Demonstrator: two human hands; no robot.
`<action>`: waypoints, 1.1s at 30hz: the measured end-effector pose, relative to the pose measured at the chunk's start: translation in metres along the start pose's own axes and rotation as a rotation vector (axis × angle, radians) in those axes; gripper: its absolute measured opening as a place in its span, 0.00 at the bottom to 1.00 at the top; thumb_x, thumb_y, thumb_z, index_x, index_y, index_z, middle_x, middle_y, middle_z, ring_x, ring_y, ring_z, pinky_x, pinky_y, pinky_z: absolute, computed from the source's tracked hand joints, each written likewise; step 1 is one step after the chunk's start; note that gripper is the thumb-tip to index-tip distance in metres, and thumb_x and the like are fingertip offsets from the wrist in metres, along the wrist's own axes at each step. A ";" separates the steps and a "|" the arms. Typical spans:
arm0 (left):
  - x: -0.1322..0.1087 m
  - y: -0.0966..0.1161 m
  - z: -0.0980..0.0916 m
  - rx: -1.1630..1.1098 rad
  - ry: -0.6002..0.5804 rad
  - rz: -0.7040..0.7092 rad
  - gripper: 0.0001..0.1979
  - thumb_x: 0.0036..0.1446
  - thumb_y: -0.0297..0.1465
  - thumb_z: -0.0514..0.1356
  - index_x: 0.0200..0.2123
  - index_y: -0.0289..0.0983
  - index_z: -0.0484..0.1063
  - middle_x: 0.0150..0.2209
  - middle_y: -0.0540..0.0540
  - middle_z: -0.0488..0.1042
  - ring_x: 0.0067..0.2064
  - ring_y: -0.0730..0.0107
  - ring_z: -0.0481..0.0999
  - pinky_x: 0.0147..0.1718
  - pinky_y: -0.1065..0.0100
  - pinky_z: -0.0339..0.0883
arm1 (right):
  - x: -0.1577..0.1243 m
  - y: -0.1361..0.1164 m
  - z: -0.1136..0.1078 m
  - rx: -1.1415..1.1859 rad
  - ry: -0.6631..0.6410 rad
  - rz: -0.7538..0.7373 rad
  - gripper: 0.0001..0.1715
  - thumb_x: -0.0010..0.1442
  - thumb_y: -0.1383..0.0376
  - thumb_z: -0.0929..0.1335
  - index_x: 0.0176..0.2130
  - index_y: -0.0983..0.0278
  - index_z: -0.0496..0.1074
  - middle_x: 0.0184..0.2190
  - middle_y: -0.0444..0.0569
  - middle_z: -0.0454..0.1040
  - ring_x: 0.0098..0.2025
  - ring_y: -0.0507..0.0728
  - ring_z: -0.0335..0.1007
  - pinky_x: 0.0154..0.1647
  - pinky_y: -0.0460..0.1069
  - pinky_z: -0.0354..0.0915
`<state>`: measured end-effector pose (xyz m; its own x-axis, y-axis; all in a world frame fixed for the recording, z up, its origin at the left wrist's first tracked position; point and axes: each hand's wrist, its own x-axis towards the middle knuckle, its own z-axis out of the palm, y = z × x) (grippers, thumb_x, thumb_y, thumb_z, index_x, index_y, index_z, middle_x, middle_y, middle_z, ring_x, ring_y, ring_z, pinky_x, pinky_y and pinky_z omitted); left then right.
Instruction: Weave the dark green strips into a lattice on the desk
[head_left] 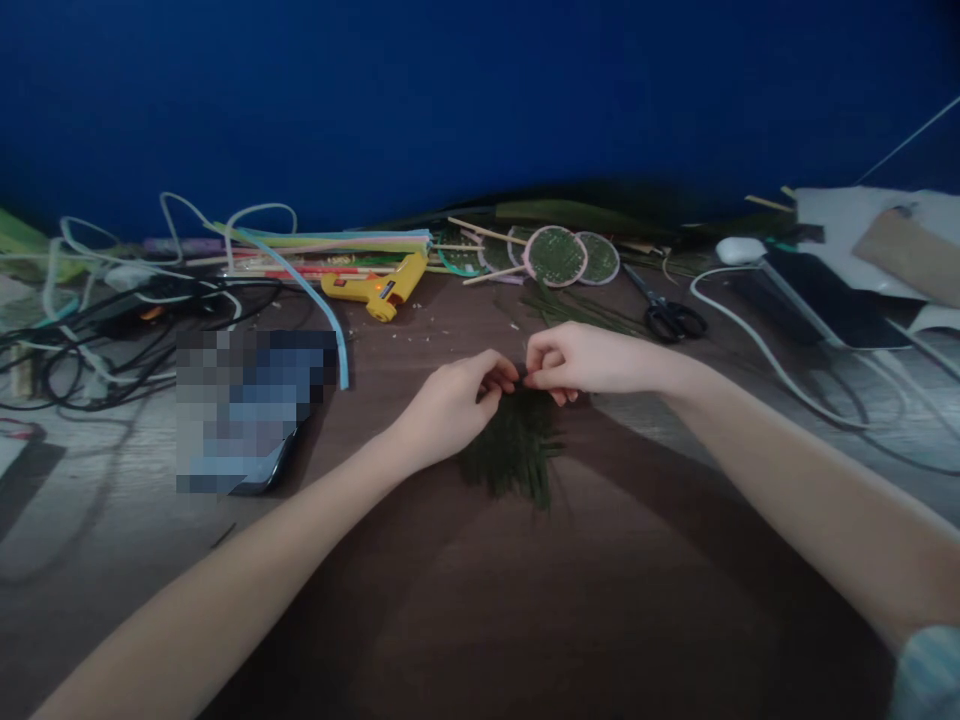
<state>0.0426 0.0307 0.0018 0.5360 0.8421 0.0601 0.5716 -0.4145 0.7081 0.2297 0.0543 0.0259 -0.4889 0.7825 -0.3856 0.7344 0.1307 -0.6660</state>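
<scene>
Hands, two, both with fingers curled and pinched shut at the thumb. Left hand: fingertips on the top edge of the green leaf strips. Right hand: fingertips on the same edge, just beside the left.

Green leaf strips, one bundle, strip count not legible: at the middle of the brown table, hanging fringe-like toward the near side beneath both hands.

Round green discs, at least four, overlapping, with pale pink or teal rims; exact number hidden. Location: far side of the table.

Hot glue gun, one, yellow, lying left of the discs.

Scissors, one pair, dark handles, right of the discs.

Light blue strip, one, curving away from the bundle of coloured strips, uncounted.

Smartphones, two: a pixelated-screen phone near the left forearm; a dark-screen phone at far right.

White rounded case, one, just beside the dark-screen phone.

Blue wall, one, behind everything.
</scene>
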 end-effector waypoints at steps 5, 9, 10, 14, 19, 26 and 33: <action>0.001 -0.001 0.001 -0.032 -0.014 -0.001 0.13 0.50 0.19 0.51 0.37 0.37 0.68 0.35 0.50 0.75 0.36 0.74 0.73 0.37 0.70 0.66 | -0.002 -0.001 -0.003 -0.032 -0.004 0.034 0.05 0.50 0.67 0.65 0.28 0.63 0.61 0.16 0.40 0.69 0.17 0.47 0.62 0.19 0.43 0.56; 0.001 0.000 0.001 -0.028 -0.023 0.007 0.13 0.51 0.19 0.51 0.38 0.38 0.67 0.36 0.50 0.75 0.37 0.73 0.73 0.37 0.69 0.66 | -0.002 -0.002 -0.001 -0.029 0.016 0.051 0.05 0.49 0.68 0.65 0.28 0.63 0.61 0.15 0.40 0.68 0.17 0.47 0.61 0.19 0.43 0.56; 0.001 0.000 0.001 -0.020 -0.027 0.007 0.13 0.51 0.20 0.51 0.38 0.38 0.67 0.36 0.50 0.75 0.36 0.73 0.73 0.37 0.69 0.66 | -0.001 -0.003 -0.001 -0.024 0.019 0.051 0.05 0.48 0.68 0.65 0.28 0.63 0.61 0.15 0.39 0.68 0.17 0.48 0.61 0.19 0.43 0.56; -0.001 0.002 0.000 0.036 -0.040 0.042 0.11 0.53 0.21 0.52 0.38 0.38 0.65 0.37 0.49 0.74 0.37 0.72 0.73 0.37 0.69 0.65 | -0.003 -0.006 -0.002 0.007 0.045 0.036 0.06 0.49 0.69 0.65 0.29 0.63 0.61 0.15 0.40 0.67 0.18 0.49 0.62 0.20 0.44 0.57; 0.000 0.007 0.000 0.118 -0.040 0.025 0.06 0.53 0.24 0.55 0.36 0.37 0.63 0.35 0.48 0.74 0.36 0.69 0.73 0.34 0.68 0.64 | -0.008 -0.014 0.000 0.094 0.079 -0.084 0.09 0.52 0.70 0.63 0.34 0.61 0.57 0.19 0.41 0.69 0.23 0.50 0.65 0.24 0.45 0.58; 0.001 0.011 0.004 0.174 0.006 0.047 0.05 0.57 0.33 0.55 0.34 0.37 0.67 0.32 0.49 0.73 0.33 0.68 0.71 0.32 0.68 0.61 | -0.011 -0.019 0.006 0.196 0.095 -0.203 0.07 0.57 0.70 0.60 0.37 0.60 0.54 0.22 0.41 0.67 0.26 0.51 0.66 0.28 0.45 0.60; 0.002 0.010 0.004 0.254 0.010 0.041 0.07 0.59 0.28 0.50 0.32 0.36 0.68 0.29 0.48 0.70 0.32 0.69 0.69 0.30 0.68 0.60 | -0.008 -0.012 -0.001 0.028 0.123 -0.128 0.04 0.55 0.68 0.60 0.34 0.61 0.61 0.22 0.42 0.69 0.26 0.51 0.65 0.27 0.46 0.57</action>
<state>0.0517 0.0264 0.0063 0.5564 0.8257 0.0931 0.6879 -0.5205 0.5058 0.2252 0.0472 0.0370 -0.5151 0.8294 -0.2165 0.6554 0.2183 -0.7230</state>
